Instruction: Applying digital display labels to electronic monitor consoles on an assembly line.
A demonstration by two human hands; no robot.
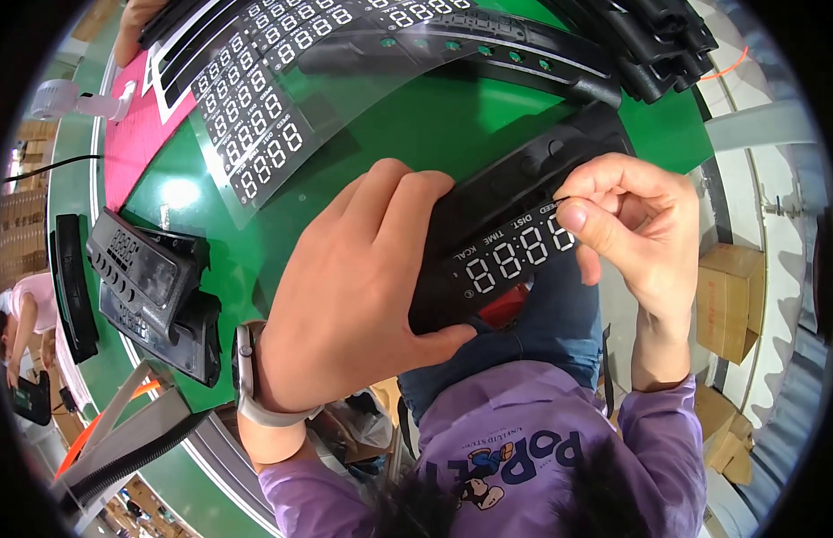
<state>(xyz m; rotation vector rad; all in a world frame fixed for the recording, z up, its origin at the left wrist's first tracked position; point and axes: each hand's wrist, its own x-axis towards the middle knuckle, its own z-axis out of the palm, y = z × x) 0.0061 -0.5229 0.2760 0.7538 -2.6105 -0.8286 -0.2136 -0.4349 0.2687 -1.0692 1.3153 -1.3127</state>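
Observation:
A long black plastic housing (501, 184) lies slantwise in front of me, its near end over my lap. My left hand (349, 269) is closed over its left end, fingers on top and thumb along the near edge. On the housing's face is a black display film (515, 260) with white digit outlines. My right hand (631, 224) pinches the film's right end between thumb and forefinger, its other fingers curled. How much of the film is stuck down I cannot tell. Beyond my left hand, a clear sheet of similar display films (255, 134) spreads over the green table (389, 121).
More black housings lie at the far right (649, 45), and a curved one with several holes (515, 58) lies nearer. Stacked black panels (152, 291) sit at the left. A pink sheet (134, 148) is at the far left, with another person's hand (134, 31) beyond. Cardboard boxes (730, 300) stand right.

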